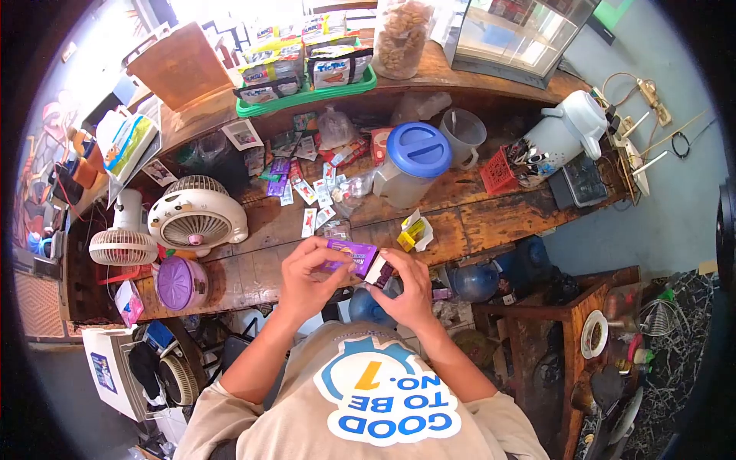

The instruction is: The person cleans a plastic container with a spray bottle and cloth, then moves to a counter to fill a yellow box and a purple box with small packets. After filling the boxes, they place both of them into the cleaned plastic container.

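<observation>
Just above my chest, at the counter's front edge, both hands meet. My left hand (310,274) pinches a purple sachet (357,253) with white print. My right hand (408,287) grips a small dark-and-white packet (377,271) at the sachet's right end; whether it is part of the same sachet I cannot tell. Beyond my hands, white sachets (308,222) lie scattered on the wooden counter (264,264), with purple sachets (277,182) behind them. A torn yellow-and-white box (414,232) rests right of my hands.
A blue-lidded pitcher (418,153) and a clear jug (462,138) stand behind. To the left are a white fan (199,215), a smaller fan (123,245) and a purple-lidded tub (178,284). A red basket (500,170) and a white thermos (563,138) stand right. Snack packs fill a green tray (307,100).
</observation>
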Demonstrator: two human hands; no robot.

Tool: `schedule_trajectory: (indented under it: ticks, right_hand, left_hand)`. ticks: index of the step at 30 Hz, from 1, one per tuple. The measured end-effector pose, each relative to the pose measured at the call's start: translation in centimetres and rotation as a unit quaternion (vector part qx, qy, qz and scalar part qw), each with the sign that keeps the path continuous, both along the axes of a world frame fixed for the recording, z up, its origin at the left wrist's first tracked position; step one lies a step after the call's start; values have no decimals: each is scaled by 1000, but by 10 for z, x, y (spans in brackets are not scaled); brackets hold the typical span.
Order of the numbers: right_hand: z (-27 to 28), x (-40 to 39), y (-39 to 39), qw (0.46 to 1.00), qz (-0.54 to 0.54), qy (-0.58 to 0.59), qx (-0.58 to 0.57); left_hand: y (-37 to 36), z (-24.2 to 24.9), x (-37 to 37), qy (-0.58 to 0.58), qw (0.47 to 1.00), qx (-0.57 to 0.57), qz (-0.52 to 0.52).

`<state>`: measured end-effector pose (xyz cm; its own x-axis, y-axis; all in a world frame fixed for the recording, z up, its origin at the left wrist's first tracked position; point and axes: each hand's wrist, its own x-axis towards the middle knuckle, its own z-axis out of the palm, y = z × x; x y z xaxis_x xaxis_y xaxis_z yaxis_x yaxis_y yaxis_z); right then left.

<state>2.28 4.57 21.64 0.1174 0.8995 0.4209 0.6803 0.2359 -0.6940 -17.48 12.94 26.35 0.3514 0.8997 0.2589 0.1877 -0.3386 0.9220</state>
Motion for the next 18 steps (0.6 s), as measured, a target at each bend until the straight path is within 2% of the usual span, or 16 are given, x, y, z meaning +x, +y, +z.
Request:
schedule_trajectory:
  ticks: [2, 8, 18]
  right_hand:
    - [2, 1, 0, 1000, -2, -15, 18]
    - [3, -3, -1, 1000, 3, -9, 28]
    - [-6, -11, -1, 1000, 21, -8, 22]
  left_hand:
    - [0, 13, -1, 61, 997, 22, -30]
    - [5, 28, -7, 135, 988, 25, -74]
    - [7, 34, -15, 137, 986, 32, -91]
